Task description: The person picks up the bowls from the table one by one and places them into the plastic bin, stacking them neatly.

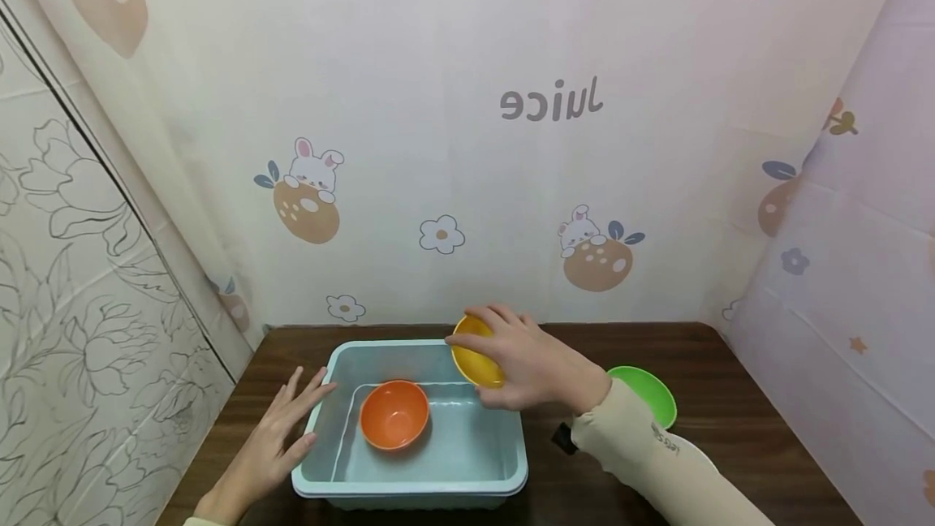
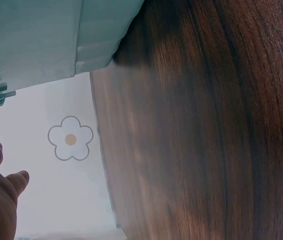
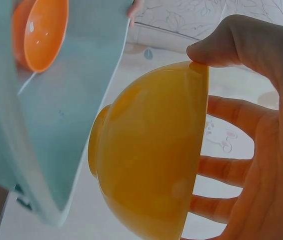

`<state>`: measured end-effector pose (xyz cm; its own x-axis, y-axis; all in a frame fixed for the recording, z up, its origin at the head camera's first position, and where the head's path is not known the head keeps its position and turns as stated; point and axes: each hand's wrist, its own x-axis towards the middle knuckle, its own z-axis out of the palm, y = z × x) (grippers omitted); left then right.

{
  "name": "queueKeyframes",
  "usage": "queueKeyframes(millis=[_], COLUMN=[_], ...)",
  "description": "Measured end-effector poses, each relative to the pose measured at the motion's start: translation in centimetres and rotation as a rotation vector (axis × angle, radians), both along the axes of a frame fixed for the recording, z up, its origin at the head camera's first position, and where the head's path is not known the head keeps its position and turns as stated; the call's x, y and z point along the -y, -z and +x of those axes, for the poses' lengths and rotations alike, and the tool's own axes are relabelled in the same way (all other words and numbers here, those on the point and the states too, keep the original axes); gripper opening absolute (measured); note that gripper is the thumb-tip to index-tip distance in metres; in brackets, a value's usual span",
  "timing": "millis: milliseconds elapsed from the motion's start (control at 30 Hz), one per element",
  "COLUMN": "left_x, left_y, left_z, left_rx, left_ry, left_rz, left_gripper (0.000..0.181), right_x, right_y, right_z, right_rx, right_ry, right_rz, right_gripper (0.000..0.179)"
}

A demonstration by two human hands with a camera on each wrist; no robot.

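Note:
A yellow bowl (image 3: 151, 150) is held by its rim in my right hand (image 1: 529, 360), thumb on one side and fingers on the other. In the head view this bowl is tilted over the right back part of a light blue plastic basin (image 1: 409, 489). Inside the basin, left of its middle, an orange bowl (image 1: 394, 415) sits upright. My left hand (image 1: 281, 428) is at the basin's left rim with its fingers spread and straight. Part of that hand also shows at the left edge of the left wrist view, beside the basin wall (image 2: 31, 40).
On the dark wooden table (image 1: 584, 477), a green bowl (image 1: 646, 396) stands right of the basin, partly behind my right sleeve. A white rim (image 1: 694, 451) shows below it, mostly hidden by the forearm. A printed curtain (image 1: 453, 144) hangs along the table's back edge.

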<state>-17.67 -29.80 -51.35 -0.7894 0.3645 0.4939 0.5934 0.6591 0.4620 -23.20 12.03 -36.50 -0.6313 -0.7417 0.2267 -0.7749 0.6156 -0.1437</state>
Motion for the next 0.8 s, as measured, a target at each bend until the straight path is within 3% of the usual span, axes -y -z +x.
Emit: queueKeyframes(millis=[433,800], left_x=[0.1,0.1], left_y=[0.1,0.4], left_z=[-0.3,-0.2], left_rx=[-0.049,-0.038], left_ry=[0.017,0.013], left_rz=[-0.004,0.004], left_gripper=[0.06,0.061], right_x=[3.3,5.5], right_y=[0.0,1.0], right_z=[0.0,-0.2], right_rx=[0.025,0.048], right_ry=[-0.048,-0.079], right_rz=[0.029,0.028], right_gripper=[0.066,0.065])
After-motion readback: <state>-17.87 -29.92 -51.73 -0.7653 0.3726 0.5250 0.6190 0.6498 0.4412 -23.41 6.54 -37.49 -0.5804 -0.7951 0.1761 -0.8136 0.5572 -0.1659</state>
